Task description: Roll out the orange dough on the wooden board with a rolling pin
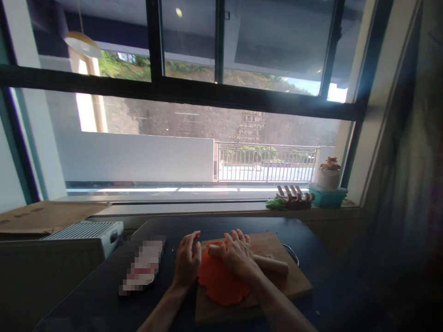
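Note:
A flattened sheet of orange dough [221, 279] with an uneven edge lies on a wooden cutting board [294, 288]. Across its upper part rests a pale wooden rolling pin [272, 263], slanting down to the right past the dough's edge. My right hand [238, 253] is over the pin, its palm on it and its fingers reaching past the far side; it covers the pin's middle. Just off the board's left side, my left hand [188, 260] is raised with fingers slightly bent and thumb apart. It holds nothing and is close to the dough's left edge.
The board sits on a dark table [166, 309]. A blurred-out flat object [143, 265], perhaps a phone, lies at left. Beyond are a window sill with a teal container [327, 197] and a brown-striped item [294, 196]. Cardboard [48, 214] rests on a white unit at far left.

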`<action>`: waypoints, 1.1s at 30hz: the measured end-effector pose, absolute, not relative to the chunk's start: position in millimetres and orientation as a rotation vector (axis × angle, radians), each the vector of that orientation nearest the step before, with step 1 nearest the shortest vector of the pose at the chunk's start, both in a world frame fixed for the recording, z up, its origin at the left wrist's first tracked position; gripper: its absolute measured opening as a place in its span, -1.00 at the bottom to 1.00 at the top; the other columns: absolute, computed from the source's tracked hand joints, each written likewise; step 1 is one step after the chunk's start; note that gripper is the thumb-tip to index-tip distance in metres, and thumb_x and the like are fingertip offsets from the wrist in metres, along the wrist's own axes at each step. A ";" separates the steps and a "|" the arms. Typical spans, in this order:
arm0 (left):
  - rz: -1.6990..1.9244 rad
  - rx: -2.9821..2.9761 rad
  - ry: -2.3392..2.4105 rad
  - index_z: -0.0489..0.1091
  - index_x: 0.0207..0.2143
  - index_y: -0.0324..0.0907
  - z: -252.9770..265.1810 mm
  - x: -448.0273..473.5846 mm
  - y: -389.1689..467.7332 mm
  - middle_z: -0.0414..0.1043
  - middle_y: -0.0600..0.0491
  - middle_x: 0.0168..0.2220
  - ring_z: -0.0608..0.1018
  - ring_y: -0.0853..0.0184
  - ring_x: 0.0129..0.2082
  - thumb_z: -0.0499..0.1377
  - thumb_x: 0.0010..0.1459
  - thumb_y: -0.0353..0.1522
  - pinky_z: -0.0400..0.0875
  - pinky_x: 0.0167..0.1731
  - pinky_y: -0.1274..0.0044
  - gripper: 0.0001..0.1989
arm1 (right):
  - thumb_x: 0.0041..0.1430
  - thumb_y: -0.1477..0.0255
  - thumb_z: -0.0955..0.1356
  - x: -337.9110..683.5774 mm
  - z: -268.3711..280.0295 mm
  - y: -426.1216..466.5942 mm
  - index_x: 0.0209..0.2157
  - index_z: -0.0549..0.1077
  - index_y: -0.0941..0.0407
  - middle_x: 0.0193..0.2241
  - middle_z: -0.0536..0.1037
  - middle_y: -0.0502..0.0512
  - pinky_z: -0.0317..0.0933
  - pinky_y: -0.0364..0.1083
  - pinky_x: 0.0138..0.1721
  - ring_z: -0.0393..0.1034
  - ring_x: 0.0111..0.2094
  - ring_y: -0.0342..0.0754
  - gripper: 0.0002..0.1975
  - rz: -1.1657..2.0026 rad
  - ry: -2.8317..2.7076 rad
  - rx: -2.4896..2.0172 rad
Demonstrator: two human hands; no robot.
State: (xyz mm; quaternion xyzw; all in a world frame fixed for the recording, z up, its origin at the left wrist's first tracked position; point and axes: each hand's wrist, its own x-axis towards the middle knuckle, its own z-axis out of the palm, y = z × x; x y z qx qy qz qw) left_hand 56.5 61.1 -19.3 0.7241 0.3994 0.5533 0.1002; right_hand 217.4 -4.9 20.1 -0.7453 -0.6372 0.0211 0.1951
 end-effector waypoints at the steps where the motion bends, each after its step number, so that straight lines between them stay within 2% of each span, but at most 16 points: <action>1: 1.631 2.141 1.186 0.37 -0.13 -0.17 -19.3 56.3 60.7 0.46 -0.07 -0.16 0.50 0.17 -0.11 -0.06 0.13 -0.29 0.42 -0.05 0.27 -0.67 | 0.28 0.16 0.07 220.6 22.9 -0.4 0.16 0.28 0.11 0.22 0.19 0.23 -0.23 0.17 0.21 -0.10 0.28 0.16 -0.46 0.079 -1.771 -2.114; 7: 1.610 2.116 1.220 0.37 -0.13 -0.17 -18.7 53.1 61.9 0.46 -0.06 -0.17 0.51 0.18 -0.12 -0.06 0.13 -0.28 0.44 -0.08 0.29 -0.67 | 0.25 0.23 0.11 235.3 34.9 23.6 0.17 0.26 0.15 0.20 0.22 0.26 -0.12 0.19 0.17 -0.04 0.25 0.17 -0.47 0.213 -1.710 -2.256; 13: 1.598 2.109 1.207 0.37 -0.14 -0.19 -15.5 55.6 59.0 0.46 -0.08 -0.16 0.50 0.17 -0.11 -0.07 0.12 -0.29 0.43 -0.06 0.29 -0.66 | 0.32 0.23 0.00 215.9 24.3 -12.7 0.10 0.33 0.03 0.22 0.21 0.15 -0.18 0.17 0.20 -0.10 0.28 0.12 -0.50 0.155 -1.874 -2.102; 17: 1.573 2.089 1.204 0.38 -0.14 -0.17 -15.0 55.2 57.5 0.46 -0.07 -0.16 0.51 0.18 -0.13 -0.06 0.11 -0.29 0.44 -0.08 0.29 -0.67 | 0.31 0.23 0.03 220.8 27.8 -6.2 0.08 0.35 0.07 0.21 0.21 0.21 -0.21 0.19 0.19 -0.10 0.27 0.15 -0.51 0.098 -1.860 -2.107; 24: 1.582 2.079 1.216 0.38 -0.14 -0.16 -17.1 53.2 61.4 0.47 -0.06 -0.20 0.52 0.17 -0.15 -0.06 0.11 -0.26 0.46 -0.12 0.29 -0.65 | 0.29 0.20 0.05 241.1 33.9 30.1 0.05 0.37 0.10 0.14 0.29 0.24 -0.10 0.20 0.14 0.00 0.23 0.17 -0.51 0.108 -1.723 -2.240; 30: 1.510 2.052 1.226 0.36 -0.12 -0.19 -16.3 55.2 58.3 0.52 -0.07 -0.19 0.54 0.18 -0.14 -0.07 0.11 -0.25 0.43 -0.08 0.29 -0.63 | 0.31 0.18 0.04 216.3 16.9 -6.4 0.12 0.32 0.07 0.21 0.21 0.20 -0.25 0.15 0.21 -0.10 0.27 0.13 -0.49 -0.020 -1.779 -2.105; 33: 1.415 2.056 1.227 0.33 -0.07 -0.18 -13.4 55.4 55.2 0.56 -0.04 -0.25 0.55 0.18 -0.15 -0.08 0.13 -0.26 0.39 -0.03 0.28 -0.62 | 0.31 0.19 0.06 216.6 17.7 -7.4 0.10 0.34 0.09 0.20 0.23 0.21 -0.21 0.14 0.20 -0.08 0.26 0.13 -0.51 -0.032 -1.764 -2.099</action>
